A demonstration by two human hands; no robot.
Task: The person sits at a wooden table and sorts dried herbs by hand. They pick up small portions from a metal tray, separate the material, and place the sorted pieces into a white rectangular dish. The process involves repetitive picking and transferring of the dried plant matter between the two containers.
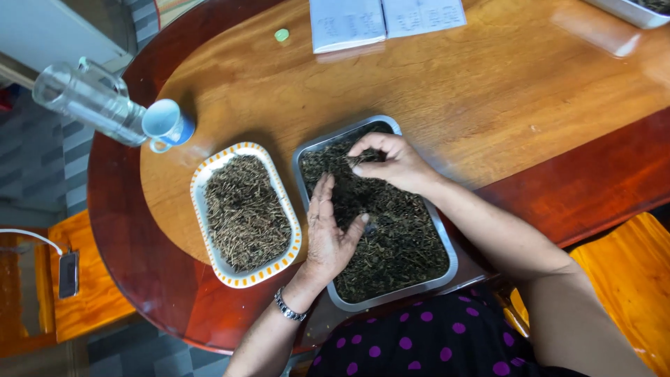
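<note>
**A:** We look down at the centre of the frame, where the metal tray (pixel 447 241) sits full of dark dried leaves (pixel 401 234). The right hand (pixel 394 162) hovers over the tray's upper end with fingertips drawn together; it seems to be pinching a small stalk.

**B:** And the left hand (pixel 328 234) lies in the leaves at the tray's left side, fingers straight and close together, thumb spread, gripping nothing we can make out.

**A:** Left of it, the oval dish with the orange-dotted rim (pixel 244 281) holds a good layer of paler stalks (pixel 244 209). We judge the sorting well under way, though the tray remains heaped, so plenty is left.

**B:** Now the edges. Dish and tray stand just beside each other, a narrow strip of surface (pixel 488 77) between them. The tray's lower end nears the surface's edge by the polka-dot lap.

**A:** At upper left we have a blue-and-white cup (pixel 166 124) touching a clear glass jug (pixel 87 101) that overhangs the rim. That corner looks crowded.

**B:** Open room lies above and right of the tray: bare wood up to the papers (pixel 384 21) at the top, a small green cap (pixel 281 34) beside them, another tray's corner (pixel 628 10) upper right.
</note>
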